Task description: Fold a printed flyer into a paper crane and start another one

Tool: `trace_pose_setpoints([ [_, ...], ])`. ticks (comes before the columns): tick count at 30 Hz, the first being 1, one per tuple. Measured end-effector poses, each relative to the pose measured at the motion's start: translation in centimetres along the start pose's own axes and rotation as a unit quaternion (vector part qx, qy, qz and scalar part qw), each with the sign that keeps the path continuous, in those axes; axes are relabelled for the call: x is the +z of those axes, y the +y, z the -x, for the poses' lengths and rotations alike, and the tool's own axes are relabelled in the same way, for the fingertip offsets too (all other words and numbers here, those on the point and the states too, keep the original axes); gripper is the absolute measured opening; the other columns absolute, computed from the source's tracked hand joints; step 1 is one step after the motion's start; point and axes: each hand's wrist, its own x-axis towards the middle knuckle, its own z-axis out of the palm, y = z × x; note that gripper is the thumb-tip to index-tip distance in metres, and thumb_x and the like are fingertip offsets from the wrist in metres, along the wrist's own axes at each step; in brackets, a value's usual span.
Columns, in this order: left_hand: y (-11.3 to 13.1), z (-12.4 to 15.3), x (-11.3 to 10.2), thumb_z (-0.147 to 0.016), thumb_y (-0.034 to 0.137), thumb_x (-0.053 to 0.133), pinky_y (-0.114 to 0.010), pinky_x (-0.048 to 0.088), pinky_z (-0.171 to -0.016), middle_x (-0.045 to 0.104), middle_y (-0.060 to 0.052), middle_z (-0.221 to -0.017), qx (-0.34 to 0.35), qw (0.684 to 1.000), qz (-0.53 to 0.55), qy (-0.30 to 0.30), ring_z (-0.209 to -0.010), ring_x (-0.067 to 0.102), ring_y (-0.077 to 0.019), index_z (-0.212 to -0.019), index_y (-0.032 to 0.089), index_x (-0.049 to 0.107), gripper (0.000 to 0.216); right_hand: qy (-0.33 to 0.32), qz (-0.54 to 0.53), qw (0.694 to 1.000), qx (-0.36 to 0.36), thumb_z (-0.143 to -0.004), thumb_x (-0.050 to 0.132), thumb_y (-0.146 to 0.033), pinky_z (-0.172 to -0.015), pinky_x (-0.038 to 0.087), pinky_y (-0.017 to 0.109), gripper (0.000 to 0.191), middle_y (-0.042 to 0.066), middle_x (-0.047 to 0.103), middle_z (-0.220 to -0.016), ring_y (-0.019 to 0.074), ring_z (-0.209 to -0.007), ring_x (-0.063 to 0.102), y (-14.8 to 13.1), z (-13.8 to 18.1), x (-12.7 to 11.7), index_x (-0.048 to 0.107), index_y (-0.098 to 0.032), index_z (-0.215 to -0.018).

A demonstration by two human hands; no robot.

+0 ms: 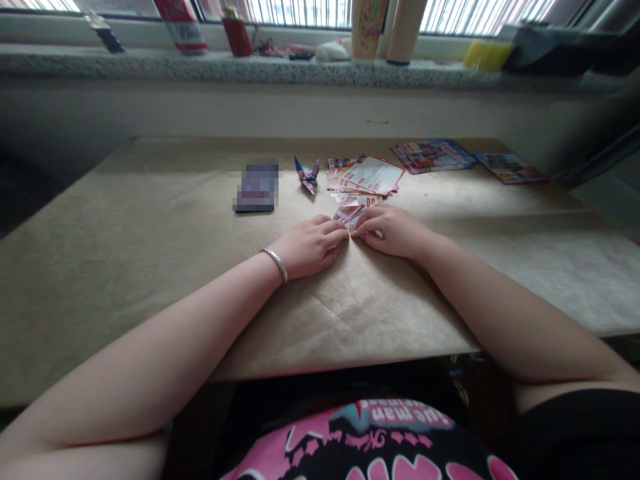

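Observation:
A small folded piece of printed paper (349, 209) lies on the table between my hands, its near tip pointing toward me. My left hand (315, 245), with a silver bangle at the wrist, has its fingers closed on the paper's left near edge. From the other side, the fingertips of my right hand (393, 230) pinch the paper's right edge close to the same tip. Just beyond the paper is a fanned pile of printed cards (370, 175). To the left of that pile stands a folded paper crane (307, 175).
A dark pixelated rectangular object (257, 189) lies left of the crane. Glossy printed booklets (435, 155) rest at the table's back right. Along the stone windowsill (280, 72) stand a red-and-white can (183, 27), tall cylinders, a red container (237, 35) and a yellow item (487, 56).

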Motion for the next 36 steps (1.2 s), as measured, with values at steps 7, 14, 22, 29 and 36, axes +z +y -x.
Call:
trace_pose_setpoints([
  [7,-0.9,0.9,-1.1,-0.091,0.019,0.047,-0.04,0.049,-0.103,0.065,-0.012,-0.128,0.024,0.999,0.042,-0.019,-0.116,0.059,-0.023,-0.118,0.014,0.064,0.032,-0.008,0.0,1.0,0.009,-0.086,0.056,-0.019,-0.084,0.048,0.033,0.025,0.005,0.073,-0.096,0.018,-0.088,0.064,-0.2,0.1,-0.2,0.079,-0.024,-0.095],
  [14,-1.6,1.5,-2.6,-0.084,0.015,0.047,-0.036,0.048,-0.104,0.067,-0.009,-0.126,0.013,0.996,0.053,-0.065,-0.115,0.06,-0.0212,-0.117,0.014,0.066,0.038,-0.007,-0.012,1.0,0.01,-0.087,0.056,-0.02,-0.083,0.049,0.033,0.024,0.006,0.072,-0.096,0.0172,-0.087,0.064,-0.1,0.1,-0.2,0.078,-0.023,-0.095],
  [22,-1.7,1.8,-4.1,-0.077,0.014,0.046,-0.033,0.049,-0.101,0.072,-0.005,-0.116,-0.006,0.994,0.033,-0.106,-0.11,0.064,-0.0202,-0.111,0.017,0.072,0.043,-0.001,-0.032,0.999,0.0,-0.087,0.055,-0.02,-0.083,0.05,0.034,0.024,0.006,0.072,-0.095,0.017,-0.086,0.064,0.2,0.2,-0.1,0.078,-0.022,-0.093],
  [29,-1.8,2.0,-4.2,-0.077,0.014,0.046,-0.033,0.05,-0.1,0.072,-0.002,-0.119,-0.002,0.993,0.042,-0.109,-0.109,0.064,-0.0198,-0.108,0.019,0.074,0.042,-0.004,-0.03,1.0,0.005,-0.086,0.055,-0.02,-0.085,0.05,0.034,0.023,0.006,0.072,-0.096,0.0176,-0.088,0.064,0.2,0.2,-0.1,0.078,-0.023,-0.092],
  [36,-2.7,2.4,-4.3,-0.078,0.014,0.047,-0.032,0.052,-0.095,0.074,0.0,-0.112,0.013,0.994,0.053,-0.09,-0.104,0.067,-0.0187,-0.099,0.023,0.076,0.037,-0.024,0.025,0.999,0.016,-0.087,0.053,-0.018,-0.086,0.047,0.034,0.026,0.006,0.071,-0.099,0.019,-0.091,0.062,-0.4,0.3,-0.5,0.077,-0.023,-0.096],
])
